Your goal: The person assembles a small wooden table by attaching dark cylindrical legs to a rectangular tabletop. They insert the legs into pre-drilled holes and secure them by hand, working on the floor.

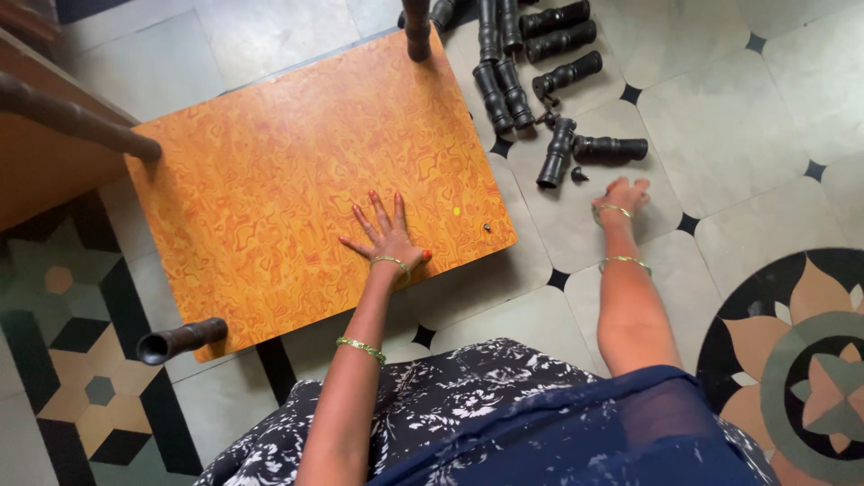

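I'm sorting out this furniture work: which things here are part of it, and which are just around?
In hand: orange board, pressed by the left hand; its dark legs; loose leg pieces and a small dark bit near the right hand.

Just around: patterned floor tiles; wooden furniture at left.

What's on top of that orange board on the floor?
On the orange board the left hand lies flat, fingers spread. Dark turned legs stand up at its corners, and a small screw lies near its right edge. The board covers the floor tiles beneath.
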